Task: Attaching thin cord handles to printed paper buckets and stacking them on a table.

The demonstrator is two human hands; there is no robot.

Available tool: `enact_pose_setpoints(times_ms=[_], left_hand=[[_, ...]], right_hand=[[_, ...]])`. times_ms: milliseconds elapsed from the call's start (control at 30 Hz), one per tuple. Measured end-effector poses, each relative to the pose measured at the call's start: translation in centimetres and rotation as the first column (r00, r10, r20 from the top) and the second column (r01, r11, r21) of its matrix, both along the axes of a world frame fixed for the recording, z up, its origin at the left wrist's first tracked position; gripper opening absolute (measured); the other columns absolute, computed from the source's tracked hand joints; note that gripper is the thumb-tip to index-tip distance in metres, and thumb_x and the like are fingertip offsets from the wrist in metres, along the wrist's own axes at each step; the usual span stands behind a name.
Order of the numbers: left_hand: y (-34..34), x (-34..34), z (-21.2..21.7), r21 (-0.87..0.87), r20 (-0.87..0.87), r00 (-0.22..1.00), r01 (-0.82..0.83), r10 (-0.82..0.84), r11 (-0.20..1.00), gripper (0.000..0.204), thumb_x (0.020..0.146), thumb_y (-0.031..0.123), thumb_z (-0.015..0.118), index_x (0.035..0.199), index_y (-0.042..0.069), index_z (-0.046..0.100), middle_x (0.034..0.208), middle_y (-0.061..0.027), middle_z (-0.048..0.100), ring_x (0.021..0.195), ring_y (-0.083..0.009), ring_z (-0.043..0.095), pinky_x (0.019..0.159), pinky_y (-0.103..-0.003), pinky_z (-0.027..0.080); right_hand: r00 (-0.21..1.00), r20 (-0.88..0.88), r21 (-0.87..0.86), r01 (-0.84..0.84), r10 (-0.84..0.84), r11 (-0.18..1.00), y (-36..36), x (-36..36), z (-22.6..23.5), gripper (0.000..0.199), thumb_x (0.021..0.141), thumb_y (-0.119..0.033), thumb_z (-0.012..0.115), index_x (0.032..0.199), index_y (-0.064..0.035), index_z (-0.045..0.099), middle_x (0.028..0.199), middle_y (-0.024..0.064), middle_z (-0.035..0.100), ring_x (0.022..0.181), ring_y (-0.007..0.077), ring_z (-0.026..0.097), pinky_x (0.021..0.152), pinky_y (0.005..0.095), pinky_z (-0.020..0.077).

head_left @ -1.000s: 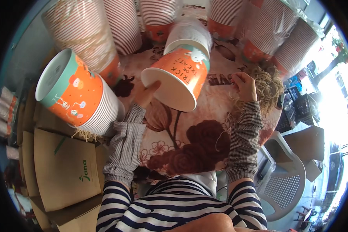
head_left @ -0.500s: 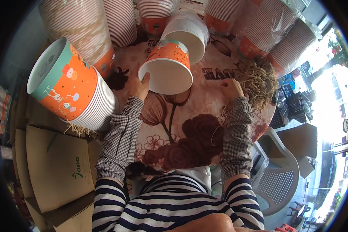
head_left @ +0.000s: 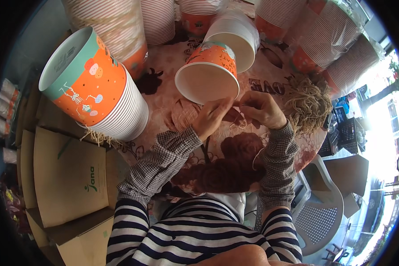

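Observation:
My left hand (head_left: 212, 117) and my right hand (head_left: 267, 110) meet just in front of an orange paper cup (head_left: 207, 83). Their fingertips are pinched together around thin pale strands (head_left: 240, 121), whose loose ends hang below. The fingers partly hide what lies between them. The large cup rests on its side, its white mouth facing me. Behind it lies a nested stack of white cups (head_left: 239, 42) in clear plastic. Beside my right hand sits a tangled heap of tan raffia-like shreds (head_left: 308, 106).
A tilted stack of orange and green cups (head_left: 95, 88) stands at the left, with shreds under its base. Tall wrapped cup stacks (head_left: 330, 35) line the far edge of the flowered tablecloth (head_left: 226, 166). Cardboard boxes (head_left: 71, 173) are lower left; a grey plastic chair (head_left: 319, 215) is at right.
My left hand has let go of the cup's rim and moved right. My right hand has come leftward from beside the shreds, and the two now meet. The view has shifted slightly.

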State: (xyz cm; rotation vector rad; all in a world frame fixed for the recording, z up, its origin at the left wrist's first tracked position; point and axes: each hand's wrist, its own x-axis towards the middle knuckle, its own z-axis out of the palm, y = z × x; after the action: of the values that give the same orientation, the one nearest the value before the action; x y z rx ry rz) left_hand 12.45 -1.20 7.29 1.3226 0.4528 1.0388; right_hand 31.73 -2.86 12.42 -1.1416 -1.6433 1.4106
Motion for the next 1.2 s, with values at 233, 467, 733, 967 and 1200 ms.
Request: enact_pose_setpoints(times_ms=[233, 467, 733, 967, 1200], left_hand=[[1.9, -0.1, -2.4, -0.115, -0.238, 0.934, 0.246, -0.267, 0.962, 0.033, 0.097, 0.029, 0.054, 0.091, -0.002, 0.063, 0.061, 0.0012, 0.051, 0.054, -0.0060, 0.049, 0.052, -0.022, 0.041], [2.3, -1.5, -2.7, -0.411, -0.066, 0.910, 0.350, -0.410, 0.842, 0.030, 0.095, 0.028, 0.057, 0.094, -0.001, 0.063, 0.064, 0.0014, 0.050, 0.053, -0.0052, 0.047, 0.057, -0.023, 0.047], [3.2, -2.4, -3.1, -0.512, -0.079, 0.898, 0.336, -0.433, 0.791, 0.022, 0.094, 0.020, 0.058, 0.094, -0.001, 0.062, 0.069, -0.0034, 0.058, 0.048, -0.0098, 0.053, 0.057, -0.028, 0.053], [2.7, -2.0, -2.7, -0.544, -0.099, 0.910, 0.289, -0.402, 0.788, 0.018, 0.092, 0.015, 0.060, 0.096, -0.003, 0.060, 0.075, -0.0066, 0.062, 0.056, -0.0126, 0.060, 0.056, -0.025, 0.053], [2.6, -2.0, -2.7, -0.318, -0.082, 0.975, 0.170, -0.205, 0.933, 0.017, 0.093, 0.012, 0.059, 0.098, -0.004, 0.057, 0.079, -0.0091, 0.063, 0.061, -0.0152, 0.063, 0.056, -0.024, 0.053]], right_hand=[[0.940, 0.203, 0.107, 0.257, -0.274, 0.961, 1.1, 2.6, -1.0, 0.008, 0.087, -0.009, 0.060, 0.085, -0.0011, 0.058, 0.063, -0.0025, 0.054, 0.050, 0.0041, 0.050, 0.043, 0.0211, 0.0392], [0.418, 0.643, 0.635, 0.178, -0.641, 0.752, 1.7, 6.1, -4.6, 0.025, 0.085, -0.021, 0.062, 0.099, -0.0005, 0.063, 0.085, 0.0134, 0.068, 0.074, 0.0338, 0.065, 0.067, 0.0408, 0.0508], [0.970, 0.241, 0.008, -0.041, 0.038, 0.999, 0.5, -0.8, -2.1, 0.016, 0.089, -0.010, 0.062, 0.099, 0.0009, 0.063, 0.076, 0.0048, 0.064, 0.065, 0.0075, 0.060, 0.056, 0.0236, 0.0501], [0.960, 0.278, -0.055, 0.021, -0.005, 0.998, 0.6, -0.3, -2.7, 0.017, 0.087, -0.008, 0.063, 0.100, 0.0029, 0.062, 0.077, 0.0060, 0.065, 0.061, 0.0112, 0.062, 0.052, 0.0239, 0.0491], [0.998, 0.052, -0.107, 0.033, -0.028, 0.994, 0.9, -0.5, -4.1, 0.011, 0.089, -0.007, 0.062, 0.096, 0.0019, 0.060, 0.081, 0.0064, 0.065, 0.062, 0.0103, 0.063, 0.052, 0.0226, 0.0503]])
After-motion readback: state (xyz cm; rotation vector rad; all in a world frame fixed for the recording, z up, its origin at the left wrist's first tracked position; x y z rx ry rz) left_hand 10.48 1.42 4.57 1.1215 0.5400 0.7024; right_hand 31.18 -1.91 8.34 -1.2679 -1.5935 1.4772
